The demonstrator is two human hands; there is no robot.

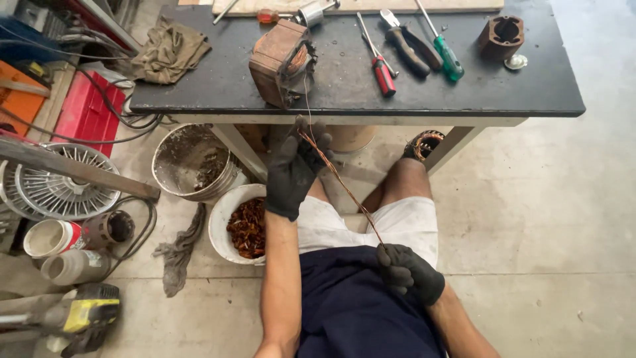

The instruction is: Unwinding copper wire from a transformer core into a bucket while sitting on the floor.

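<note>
Copper wire [341, 182]: 1 strand partly drawn from motor stator [281, 63]; left hand [291, 169] pinches it below stator, right hand [407, 272] fisted on its end. Windings remain inside.

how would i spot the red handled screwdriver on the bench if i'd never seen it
Start at the dark workbench top. Right of the rusty motor stator lie several tools; the red-handled screwdriver is the leftmost. Its neighbour has a green handle.

Screwdrivers [383, 74], rag [169, 52], white bucket [222, 222], fan guard [61, 182].
</note>
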